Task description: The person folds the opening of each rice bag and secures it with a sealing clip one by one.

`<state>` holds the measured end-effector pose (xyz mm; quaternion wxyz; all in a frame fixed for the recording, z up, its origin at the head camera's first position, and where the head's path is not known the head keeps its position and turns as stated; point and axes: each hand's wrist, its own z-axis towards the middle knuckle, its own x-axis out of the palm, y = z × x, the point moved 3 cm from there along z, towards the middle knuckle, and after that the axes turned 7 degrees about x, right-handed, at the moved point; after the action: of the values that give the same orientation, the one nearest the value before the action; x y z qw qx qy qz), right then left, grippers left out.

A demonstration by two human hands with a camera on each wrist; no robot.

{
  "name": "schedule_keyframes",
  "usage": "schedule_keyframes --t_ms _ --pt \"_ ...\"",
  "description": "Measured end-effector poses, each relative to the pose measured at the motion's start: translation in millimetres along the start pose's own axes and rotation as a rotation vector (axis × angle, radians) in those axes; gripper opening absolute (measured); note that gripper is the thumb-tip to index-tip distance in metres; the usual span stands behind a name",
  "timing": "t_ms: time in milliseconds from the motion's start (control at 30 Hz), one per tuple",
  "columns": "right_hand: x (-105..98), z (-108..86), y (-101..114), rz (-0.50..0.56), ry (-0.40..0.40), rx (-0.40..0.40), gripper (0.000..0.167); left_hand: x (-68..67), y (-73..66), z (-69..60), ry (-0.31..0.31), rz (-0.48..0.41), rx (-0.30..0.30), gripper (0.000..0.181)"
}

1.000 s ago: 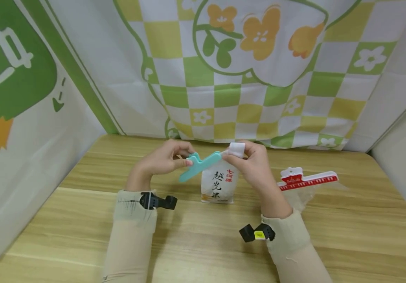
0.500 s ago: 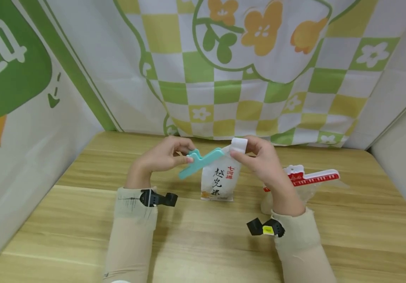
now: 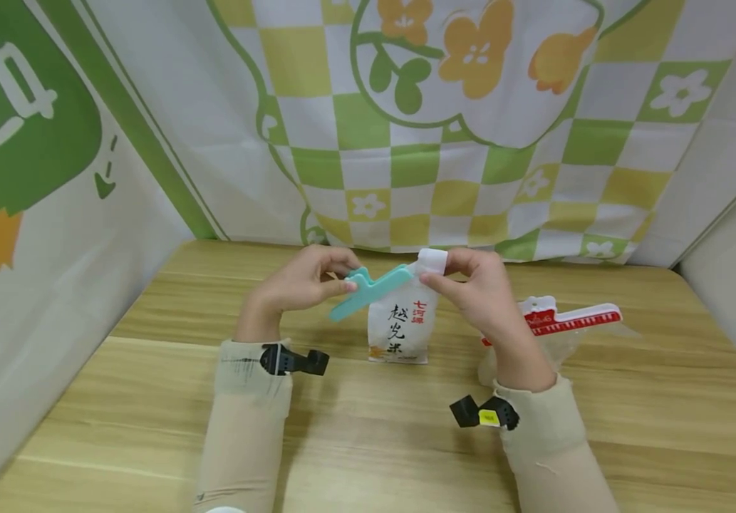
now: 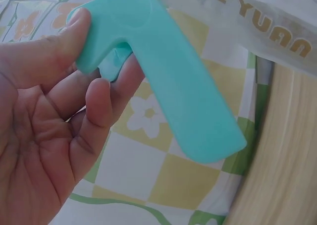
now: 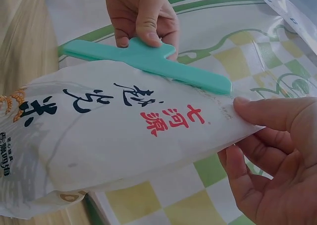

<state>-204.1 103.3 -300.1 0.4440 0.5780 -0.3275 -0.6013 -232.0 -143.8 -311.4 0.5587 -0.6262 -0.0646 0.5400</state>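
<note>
A white paper-like bag (image 3: 400, 331) printed with black and red characters stands on the wooden table; the characters for rice show on its front. My left hand (image 3: 303, 285) pinches the handles of a teal bag clip (image 3: 372, 292), thumb on one side and fingers on the other. The clip's long jaw slants across the bag's upper edge; in the right wrist view the clip (image 5: 148, 61) lies along that edge. With thumb and fingers, my right hand (image 3: 479, 292) pinches the bag's top corner, near a white folded flap (image 3: 432, 261). I cannot tell whether the clip grips the bag.
On the right, a red and white clip (image 3: 576, 320) sits on a clear bag (image 3: 486, 370), partly hidden by my right wrist. A patterned cloth (image 3: 419, 171) hangs behind the table (image 3: 368, 442). A white rounded edge (image 3: 225, 509) shows at the bottom.
My right hand has shifted right and slightly up, with the bag's top corner pulled along. Most recently, the left hand and teal clip have edged right toward that corner.
</note>
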Motion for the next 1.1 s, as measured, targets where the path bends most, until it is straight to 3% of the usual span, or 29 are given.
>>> schedule_keyframes --t_ms 567,1100 --pt "2 0.4 1 0.010 -0.030 0.018 0.014 3.9 -5.6 7.3 -0.060 -0.020 0.050 0.018" --pt "5 -1.4 2 0.034 -0.025 0.015 0.012 10.1 -13.5 10.7 -0.142 0.039 0.089 0.021"
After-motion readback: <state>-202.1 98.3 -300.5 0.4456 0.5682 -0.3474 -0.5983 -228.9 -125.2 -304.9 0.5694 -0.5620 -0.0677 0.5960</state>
